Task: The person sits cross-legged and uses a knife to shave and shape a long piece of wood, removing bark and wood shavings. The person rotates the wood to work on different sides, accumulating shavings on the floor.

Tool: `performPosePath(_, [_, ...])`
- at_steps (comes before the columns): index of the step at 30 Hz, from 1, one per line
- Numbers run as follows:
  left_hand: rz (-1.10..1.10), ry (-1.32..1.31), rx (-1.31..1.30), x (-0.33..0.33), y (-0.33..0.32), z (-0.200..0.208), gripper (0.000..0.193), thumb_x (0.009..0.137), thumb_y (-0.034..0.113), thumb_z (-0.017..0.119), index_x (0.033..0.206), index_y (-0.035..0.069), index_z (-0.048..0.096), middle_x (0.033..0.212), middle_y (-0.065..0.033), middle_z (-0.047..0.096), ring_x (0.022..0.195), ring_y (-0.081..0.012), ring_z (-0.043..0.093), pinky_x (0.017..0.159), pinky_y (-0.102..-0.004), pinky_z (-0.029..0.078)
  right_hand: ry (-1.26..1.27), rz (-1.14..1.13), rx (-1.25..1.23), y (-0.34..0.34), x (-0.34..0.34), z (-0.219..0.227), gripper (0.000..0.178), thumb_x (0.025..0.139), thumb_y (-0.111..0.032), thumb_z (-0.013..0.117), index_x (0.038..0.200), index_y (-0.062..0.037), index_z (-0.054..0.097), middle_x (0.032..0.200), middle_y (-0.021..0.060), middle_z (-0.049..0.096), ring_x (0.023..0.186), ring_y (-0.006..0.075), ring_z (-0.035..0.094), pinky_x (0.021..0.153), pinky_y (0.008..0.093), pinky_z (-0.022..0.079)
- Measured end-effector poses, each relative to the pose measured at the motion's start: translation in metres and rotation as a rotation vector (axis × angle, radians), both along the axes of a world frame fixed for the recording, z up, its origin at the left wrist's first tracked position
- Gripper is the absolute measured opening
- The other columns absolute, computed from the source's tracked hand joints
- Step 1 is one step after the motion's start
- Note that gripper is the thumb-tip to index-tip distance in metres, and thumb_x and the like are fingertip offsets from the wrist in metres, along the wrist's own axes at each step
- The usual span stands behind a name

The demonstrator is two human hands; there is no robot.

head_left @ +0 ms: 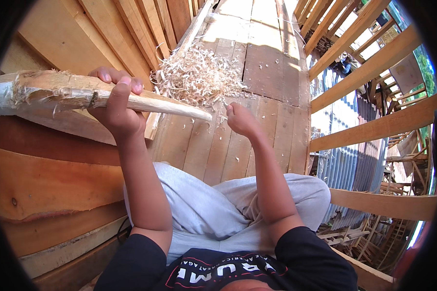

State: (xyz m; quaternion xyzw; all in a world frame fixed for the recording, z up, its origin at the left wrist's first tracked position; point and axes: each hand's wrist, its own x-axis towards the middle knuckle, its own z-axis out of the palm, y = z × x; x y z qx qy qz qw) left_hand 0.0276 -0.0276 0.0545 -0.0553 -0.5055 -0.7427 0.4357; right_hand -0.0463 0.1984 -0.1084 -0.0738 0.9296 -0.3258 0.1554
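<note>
My left hand (120,114) is wrapped around a long whittled wooden stick (172,106). The stick lies across the view from the left edge, rough and thick there, with bark-like fibres hanging off. Toward the right it narrows to a smooth, pale, rounded end. Just past that end is my right hand (242,120), a small gap away from the wood. Its fingers are curled closed, and a tiny pale bit shows at the fingertips. What it grips, if anything, I cannot make out.
A heap of curly wood shavings (196,75) lies on the plank floor (272,131) beyond the stick. Wooden boards (53,179) form a wall close on my left. On the right runs a slatted wooden railing (374,125), with corrugated metal sheets (347,160) below it. My crossed legs are in front.
</note>
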Motion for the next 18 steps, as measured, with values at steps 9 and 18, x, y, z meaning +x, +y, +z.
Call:
performPosePath(9, [-0.072, 0.128, -0.064, 0.041, -0.024, 0.032, 0.028, 0.073, 0.002, 0.054, 0.095, 0.012, 0.039, 0.068, -0.0009, 0.040, 0.060, -0.0124, 0.041, 0.064, -0.0311, 0.041, -0.141, 0.226, 0.115, 0.059, -0.014, -0.040, 0.021, 0.074, -0.014, 0.078, 0.093, -0.0070, 0.074, 0.089, 0.0154, 0.072, 0.083, 0.0277, 0.068, 0.075, 0.0375, 0.053])
performPosePath(18, [-0.054, 0.139, -0.037, 0.054, -0.039, 0.038, 0.025, 0.073, 0.006, 0.054, 0.092, 0.016, 0.040, 0.067, 0.0012, 0.038, 0.060, -0.0121, 0.041, 0.066, -0.0322, 0.040, 0.095, -0.034, 0.076, 0.012, -0.003, -0.043, 0.023, 0.070, -0.012, 0.079, 0.092, -0.0142, 0.076, 0.087, 0.0082, 0.073, 0.082, 0.0253, 0.069, 0.074, 0.0361, 0.053])
